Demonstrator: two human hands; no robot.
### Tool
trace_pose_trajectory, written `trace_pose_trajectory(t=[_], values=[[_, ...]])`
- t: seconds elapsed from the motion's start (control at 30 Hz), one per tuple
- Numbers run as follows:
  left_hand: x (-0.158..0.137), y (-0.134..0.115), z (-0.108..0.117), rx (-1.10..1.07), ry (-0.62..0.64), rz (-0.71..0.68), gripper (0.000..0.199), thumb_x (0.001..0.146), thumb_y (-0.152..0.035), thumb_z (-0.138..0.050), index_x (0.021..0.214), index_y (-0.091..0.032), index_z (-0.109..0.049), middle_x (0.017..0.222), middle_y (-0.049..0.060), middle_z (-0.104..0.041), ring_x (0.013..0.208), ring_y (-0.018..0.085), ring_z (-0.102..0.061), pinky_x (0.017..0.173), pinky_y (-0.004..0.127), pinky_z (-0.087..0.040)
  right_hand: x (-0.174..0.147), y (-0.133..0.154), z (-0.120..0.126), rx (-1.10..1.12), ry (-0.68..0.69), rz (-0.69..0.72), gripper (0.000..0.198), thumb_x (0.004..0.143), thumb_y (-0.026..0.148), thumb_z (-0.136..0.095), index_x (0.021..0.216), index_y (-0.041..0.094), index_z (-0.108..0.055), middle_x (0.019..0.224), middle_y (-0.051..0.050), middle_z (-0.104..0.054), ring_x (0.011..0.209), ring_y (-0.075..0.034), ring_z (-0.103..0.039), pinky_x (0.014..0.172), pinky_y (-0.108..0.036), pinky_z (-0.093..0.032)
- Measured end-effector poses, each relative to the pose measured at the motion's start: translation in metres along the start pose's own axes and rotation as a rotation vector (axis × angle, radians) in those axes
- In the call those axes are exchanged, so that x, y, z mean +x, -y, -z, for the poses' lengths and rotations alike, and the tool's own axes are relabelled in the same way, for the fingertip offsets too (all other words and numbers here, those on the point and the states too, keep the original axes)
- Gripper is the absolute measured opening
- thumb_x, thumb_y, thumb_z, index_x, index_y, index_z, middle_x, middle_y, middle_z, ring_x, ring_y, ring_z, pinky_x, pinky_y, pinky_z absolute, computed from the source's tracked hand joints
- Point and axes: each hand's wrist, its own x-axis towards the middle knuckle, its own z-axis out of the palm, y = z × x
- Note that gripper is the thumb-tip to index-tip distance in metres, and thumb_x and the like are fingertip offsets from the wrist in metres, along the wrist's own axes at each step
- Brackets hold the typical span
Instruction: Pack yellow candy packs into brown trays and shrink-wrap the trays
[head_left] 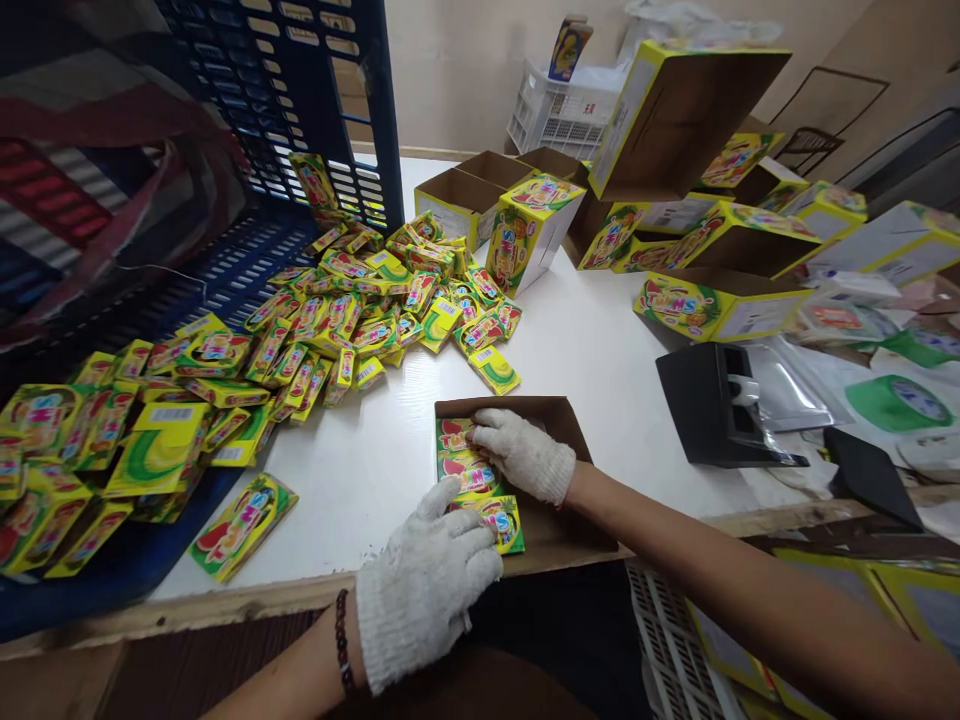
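An open brown carton (551, 520) stands at the table's near edge with a row of small yellow-green TWINS boxes (469, 470) along its left side. My right hand (521, 455), in a white knit glove, reaches into it from the right, fingers spread over the far small boxes. My left hand (431, 580), also gloved, rests at the carton's near left corner. Its thumb stands apart and its outstretched fingers touch the nearest small box (506, 522), which overlaps the one behind it. The undersides of both hands are hidden.
A large heap of small boxes (337, 310) spills from a blue crate (390, 120) lying at left. One loose box (244, 525) lies near the front edge. Display cartons (525, 235) stand at the back. A black tape dispenser (705, 400) and green tape (900, 402) are at right.
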Motion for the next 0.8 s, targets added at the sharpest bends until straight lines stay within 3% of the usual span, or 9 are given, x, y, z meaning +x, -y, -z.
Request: trace_pose_trajectory(t=[0.07, 0.23, 0.33, 0.4, 0.47, 0.53, 0.63, 0.73, 0.8], values=[[0.000, -0.002, -0.004, -0.015, -0.074, 0.006, 0.016, 0.076, -0.021, -0.058, 0.092, -0.022, -0.060, 0.106, 0.002, -0.070, 0.100, 0.021, -0.062, 0.117, 0.051, -0.020, 0.001, -0.003, 0.001, -0.016, 0.028, 0.001, 0.027, 0.095, 0.018, -0.047, 0.113, 0.015, -0.066, 0.113, -0.012, -0.060, 0.100, -0.021, -0.054, 0.083, -0.032, -0.045], [-0.017, -0.007, -0.007, -0.018, -0.470, 0.023, 0.021, 0.082, -0.021, -0.057, 0.103, -0.023, -0.058, 0.116, 0.007, -0.068, 0.118, 0.022, -0.056, 0.114, 0.047, -0.032, -0.004, 0.007, 0.012, -0.098, 0.132, 0.007, 0.023, 0.092, 0.020, -0.051, 0.110, 0.017, -0.066, 0.114, -0.012, -0.060, 0.100, -0.024, -0.055, 0.081, -0.034, -0.044], [-0.051, 0.007, 0.002, 0.084, -0.605, 0.298, 0.025, 0.084, -0.020, -0.055, 0.109, -0.022, -0.055, 0.114, 0.011, -0.066, 0.117, 0.024, -0.057, 0.100, 0.042, -0.046, -0.012, 0.016, 0.011, -0.023, 0.093, -0.160, 0.019, 0.088, 0.024, -0.059, 0.105, 0.018, -0.066, 0.110, -0.011, -0.058, 0.095, -0.022, -0.055, 0.077, -0.030, -0.043], [-0.081, 0.023, 0.010, 0.201, -0.499, 0.690, 0.016, 0.085, -0.024, -0.052, 0.100, -0.021, -0.056, 0.103, 0.011, -0.064, 0.106, 0.026, -0.060, 0.089, 0.040, -0.050, -0.015, 0.017, 0.004, 0.061, 0.149, -0.256, 0.016, 0.085, 0.021, -0.062, 0.099, 0.018, -0.067, 0.105, -0.009, -0.057, 0.088, -0.018, -0.055, 0.073, -0.027, -0.042], [-0.110, 0.037, 0.018, 0.319, -0.238, 1.092, 0.021, 0.085, -0.033, -0.050, 0.098, -0.018, -0.056, 0.099, 0.013, -0.061, 0.097, 0.030, -0.061, 0.080, 0.041, -0.050, -0.013, 0.014, -0.002, 0.125, 0.237, -0.265, 0.012, 0.083, 0.019, -0.061, 0.094, 0.017, -0.067, 0.101, -0.009, -0.057, 0.083, -0.017, -0.055, 0.070, -0.025, -0.041], [-0.130, 0.047, 0.023, 0.380, -0.013, 1.325, 0.031, 0.083, -0.037, -0.048, 0.104, -0.015, -0.056, 0.101, 0.015, -0.058, 0.094, 0.033, -0.061, 0.074, 0.041, -0.049, -0.009, 0.011, -0.002, 0.156, 0.300, -0.246, 0.010, 0.081, 0.017, -0.062, 0.089, 0.017, -0.068, 0.099, -0.009, -0.058, 0.082, -0.017, -0.055, 0.068, -0.025, -0.039], [-0.135, 0.052, 0.027, 0.328, -0.017, 1.381, 0.030, 0.084, -0.028, -0.042, 0.108, -0.015, -0.054, 0.104, 0.015, -0.059, 0.097, 0.030, -0.061, 0.077, 0.037, -0.048, -0.005, 0.011, 0.013, 0.201, 0.307, -0.258, 0.006, 0.080, 0.018, -0.063, 0.084, 0.018, -0.068, 0.092, -0.006, -0.061, 0.080, -0.017, -0.056, 0.066, -0.025, -0.038], [-0.113, 0.050, 0.031, 0.267, -0.152, 1.296, 0.032, 0.085, -0.027, -0.041, 0.113, -0.016, -0.053, 0.104, 0.013, -0.062, 0.100, 0.027, -0.061, 0.081, 0.036, -0.048, -0.005, 0.021, 0.037, 0.222, 0.087, -0.244, 0.016, 0.089, 0.024, -0.053, 0.081, 0.018, -0.066, 0.084, -0.005, -0.062, 0.079, -0.017, -0.055, 0.070, -0.026, -0.038], [-0.099, 0.049, 0.034, 0.307, -0.100, 1.269, 0.040, 0.084, -0.037, -0.045, 0.118, -0.017, -0.053, 0.108, 0.015, -0.060, 0.099, 0.032, -0.061, 0.078, 0.040, -0.048, -0.007, 0.030, 0.050, 0.229, -0.038, -0.228, 0.020, 0.092, 0.025, -0.049, 0.080, 0.019, -0.064, 0.081, -0.004, -0.062, 0.079, -0.017, -0.054, 0.072, -0.026, -0.037]])
